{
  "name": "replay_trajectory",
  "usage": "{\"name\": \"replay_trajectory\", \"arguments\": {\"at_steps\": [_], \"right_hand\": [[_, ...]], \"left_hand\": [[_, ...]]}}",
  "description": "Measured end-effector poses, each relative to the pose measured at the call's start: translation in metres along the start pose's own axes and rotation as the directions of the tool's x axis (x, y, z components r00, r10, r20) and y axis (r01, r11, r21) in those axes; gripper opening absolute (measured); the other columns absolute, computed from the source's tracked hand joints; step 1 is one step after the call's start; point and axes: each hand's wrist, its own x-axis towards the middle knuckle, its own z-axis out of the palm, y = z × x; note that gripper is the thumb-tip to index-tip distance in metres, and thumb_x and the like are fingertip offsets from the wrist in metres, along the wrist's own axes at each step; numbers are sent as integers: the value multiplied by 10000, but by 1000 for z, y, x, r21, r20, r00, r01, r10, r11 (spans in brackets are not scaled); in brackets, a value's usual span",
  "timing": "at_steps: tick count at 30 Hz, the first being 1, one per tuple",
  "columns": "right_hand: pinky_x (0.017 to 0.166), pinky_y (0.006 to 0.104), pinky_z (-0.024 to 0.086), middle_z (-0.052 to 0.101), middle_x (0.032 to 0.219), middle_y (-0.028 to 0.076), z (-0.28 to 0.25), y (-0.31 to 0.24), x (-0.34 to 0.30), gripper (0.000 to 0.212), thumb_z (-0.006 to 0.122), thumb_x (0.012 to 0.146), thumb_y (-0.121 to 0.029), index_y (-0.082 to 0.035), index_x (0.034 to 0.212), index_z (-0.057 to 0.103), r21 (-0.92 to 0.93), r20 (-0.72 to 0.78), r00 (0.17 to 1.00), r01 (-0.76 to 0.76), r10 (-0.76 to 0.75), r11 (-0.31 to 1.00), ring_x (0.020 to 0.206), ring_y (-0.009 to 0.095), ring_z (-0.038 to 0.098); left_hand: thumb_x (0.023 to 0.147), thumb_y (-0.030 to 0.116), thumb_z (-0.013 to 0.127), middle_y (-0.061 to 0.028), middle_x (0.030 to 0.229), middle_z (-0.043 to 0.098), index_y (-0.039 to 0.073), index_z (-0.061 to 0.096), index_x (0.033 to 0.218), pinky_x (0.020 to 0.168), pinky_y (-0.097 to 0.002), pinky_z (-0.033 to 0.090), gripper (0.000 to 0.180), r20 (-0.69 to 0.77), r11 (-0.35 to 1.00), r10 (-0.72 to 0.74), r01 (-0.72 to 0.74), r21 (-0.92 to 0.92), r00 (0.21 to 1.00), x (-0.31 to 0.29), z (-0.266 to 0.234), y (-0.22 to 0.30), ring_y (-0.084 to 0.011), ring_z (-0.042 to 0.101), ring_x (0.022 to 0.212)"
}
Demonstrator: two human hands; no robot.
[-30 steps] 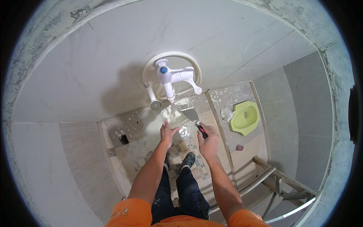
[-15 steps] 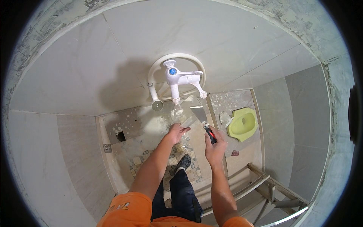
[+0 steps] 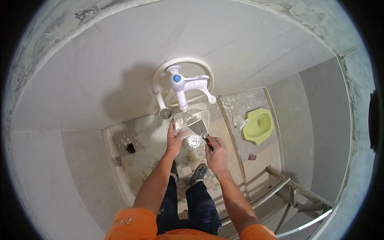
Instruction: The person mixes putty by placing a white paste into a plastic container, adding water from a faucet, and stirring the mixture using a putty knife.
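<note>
Being clamped by its dark-and-red handle in the right hand (image 3: 217, 155), a putty knife (image 3: 199, 127) is angled forward, presumably so that its flat blade lies over the translucent tray (image 3: 205, 116). The tray is gripped along its left side by the closed left hand (image 3: 174, 141) and is held beneath the faucet (image 3: 180, 86), apparently so that the falling water (image 3: 184, 116) is caught. Behind the faucet, a pale hose (image 3: 186, 60) is looped against the tiled wall (image 3: 240, 52), seemingly for tidy storage.
</note>
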Motion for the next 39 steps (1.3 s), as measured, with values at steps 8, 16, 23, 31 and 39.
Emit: {"name": "replay_trajectory", "arguments": {"at_steps": [8,16,23,31,39], "right_hand": [[856,423,524,655,1035,210,17,0,-19,321,657,856,28,20,1177,659,123,-129,989,-52,68,991,950,387,651],[850,438,522,646,1034,213,24,14,-33,326,662,868,8,5,1194,652,97,-115,992,-48,59,994,952,390,646],[858,436,519,651,1026,215,8,15,-44,314,663,866,6,3,1180,663,102,-108,991,-69,80,992,946,389,646],[855,477,499,626,1043,212,6,35,-61,354,666,872,-17,-26,1224,627,46,-125,991,-49,54,998,980,402,617],[876,432,520,640,1049,217,19,29,-60,355,659,868,-2,3,1223,639,197,-94,991,-77,97,977,971,397,638]], "left_hand": [[944,-97,571,-102,1494,391,154,291,1543,972,-344,503,708,-60,904,283,-245,349,957,6,-24,-6,-249,566,1225],[868,81,758,-192,1358,410,55,288,1465,964,-397,495,761,-277,967,66,7,255,959,-27,-23,-3,-314,556,1174],[759,139,863,-254,1343,362,33,304,1434,1077,-499,397,883,-413,723,367,23,691,834,-50,-3,-15,-410,481,1181],[722,111,872,-189,1289,329,40,298,1453,967,-494,518,932,-210,514,477,-76,855,854,-48,10,-2,-407,508,1163],[902,160,751,-155,1471,387,47,303,1518,1023,-410,492,770,-162,922,202,-132,364,966,-14,-12,-40,-299,506,1289]]}}
